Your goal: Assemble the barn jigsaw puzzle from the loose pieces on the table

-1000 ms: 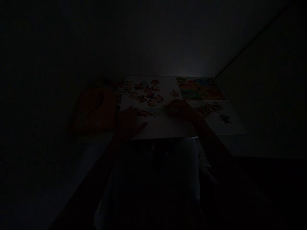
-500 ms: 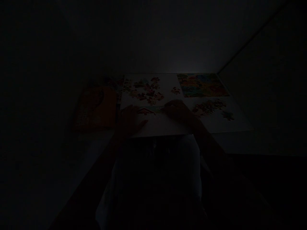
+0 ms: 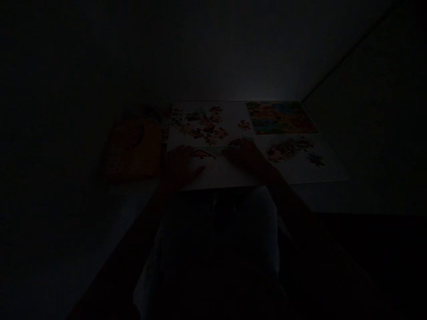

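The near white board (image 3: 220, 171) lets a hand pass; farther, loose jigsaw pieces (image 3: 207, 124) block the way, and an orange box (image 3: 133, 151) stands at left.

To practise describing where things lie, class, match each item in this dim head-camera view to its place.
Items:
1. Orange box
2. Multicoloured picture
3. Scattered jigsaw pieces
4. Left hand

Places:
A. On the far part of the middle white board
B. On the near part of the middle white board
C. Left of the middle white board
D. Beyond the right white board

Right pairs: 1-C, 2-D, 3-A, 4-B
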{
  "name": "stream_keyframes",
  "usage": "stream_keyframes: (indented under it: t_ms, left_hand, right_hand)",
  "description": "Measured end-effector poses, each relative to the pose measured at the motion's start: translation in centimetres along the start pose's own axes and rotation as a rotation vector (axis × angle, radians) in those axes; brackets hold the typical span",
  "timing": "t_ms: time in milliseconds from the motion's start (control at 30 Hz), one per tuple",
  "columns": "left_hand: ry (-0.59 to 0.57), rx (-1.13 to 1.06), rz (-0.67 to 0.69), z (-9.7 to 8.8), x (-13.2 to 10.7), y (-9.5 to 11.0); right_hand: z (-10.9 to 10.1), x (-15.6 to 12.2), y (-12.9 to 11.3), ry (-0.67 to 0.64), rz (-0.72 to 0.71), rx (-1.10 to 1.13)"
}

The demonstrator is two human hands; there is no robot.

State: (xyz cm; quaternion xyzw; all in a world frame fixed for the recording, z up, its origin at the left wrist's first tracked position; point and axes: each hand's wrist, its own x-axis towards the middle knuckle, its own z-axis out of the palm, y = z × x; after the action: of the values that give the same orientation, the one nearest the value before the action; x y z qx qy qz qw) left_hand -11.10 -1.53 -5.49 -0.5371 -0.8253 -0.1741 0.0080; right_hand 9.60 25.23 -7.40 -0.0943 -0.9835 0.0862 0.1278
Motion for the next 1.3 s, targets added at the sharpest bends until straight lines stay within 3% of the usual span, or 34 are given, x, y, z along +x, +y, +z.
stream_keyframes:
  t_ms: [167,300,633,733,833,1033,1133,1300]
  left_hand:
    - [-0.004,0.008,-0.002,0.0,0.1,-0.1]
    - [-0.001,0.0,0.019,0.0,0.1,-0.2]
    - [0.0,-0.032,0.063,0.5,0.0,-0.9]
    - [-0.001,-0.028,0.056,0.8,0.0,-1.1]
    - [-0.012,-0.044,0.035,0.9,-0.1,-1.2]
    - [0.036,-0.067,0.045,1.2,-0.5,-1.2]
    - [0.053,-0.079,0.056,1.5,-0.6,-1.2]
    - [0.028,-0.111,0.048,1.2,-0.6,-1.0]
  right_hand:
    - [0.1,-1.7,-0.6,0.107,0.119,0.02]
    - [0.2,-2.3,-0.9,0.082,0.138,0.025]
    - [0.7,0.0,-1.2,0.107,0.115,0.002]
    - [0.4,3.3,-0.7,0.106,0.111,0.039]
    - [0.1,8.8,0.2,0.053,0.168,0.122]
    - [0.3,20.4,1.2,-0.063,0.491,0.124]
    - [1.3,23.2,0.4,-0.117,0.607,0.026]
    - [3.3,25.5,-0.5,-0.094,0.653,-0.021]
